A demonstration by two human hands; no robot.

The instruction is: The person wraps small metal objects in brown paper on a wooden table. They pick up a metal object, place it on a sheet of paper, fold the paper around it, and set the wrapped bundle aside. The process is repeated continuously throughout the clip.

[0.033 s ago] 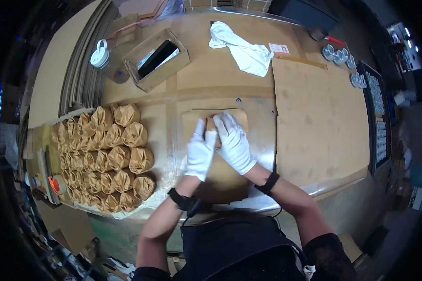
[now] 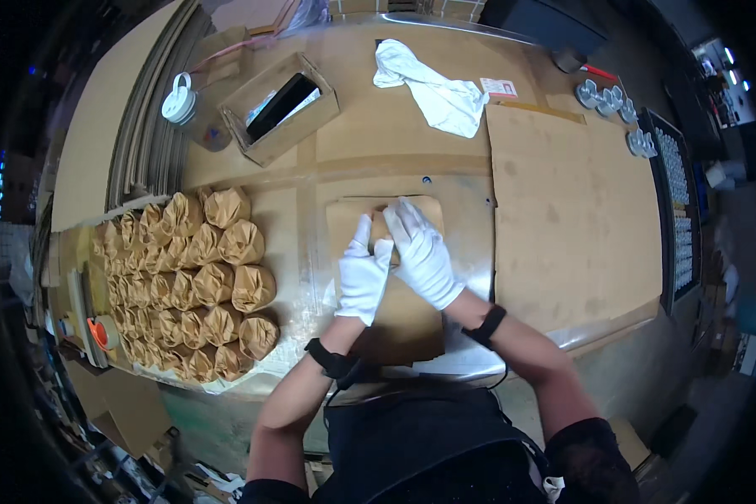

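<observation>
Both my hands wear white gloves and meet over a stack of brown paper sheets (image 2: 410,336) in the middle of the table. Between them is a small brown paper-wrapped bundle (image 2: 381,228), mostly covered by the gloves. My left hand (image 2: 363,277) grips its left side, thumb and fingers curled around it. My right hand (image 2: 422,254) closes over its right side and top. What lies inside the paper is hidden. To the left stand several rows of similar round paper-wrapped bundles (image 2: 214,283), their tops crumpled and folded in.
A cardboard tray (image 2: 332,105) holds a black case (image 2: 281,105), beside a white-lidded bottle (image 2: 179,102). Further right are a white cloth (image 2: 437,88), a flat cardboard sheet (image 2: 575,218), several metal parts (image 2: 605,99) and a black tray of small metal pieces (image 2: 679,210). Orange tape (image 2: 102,332) lies far left.
My hands have shifted very slightly to the right, still around the paper bundle. The left thumb and fingers have moved a little on it. Everything else stays in place.
</observation>
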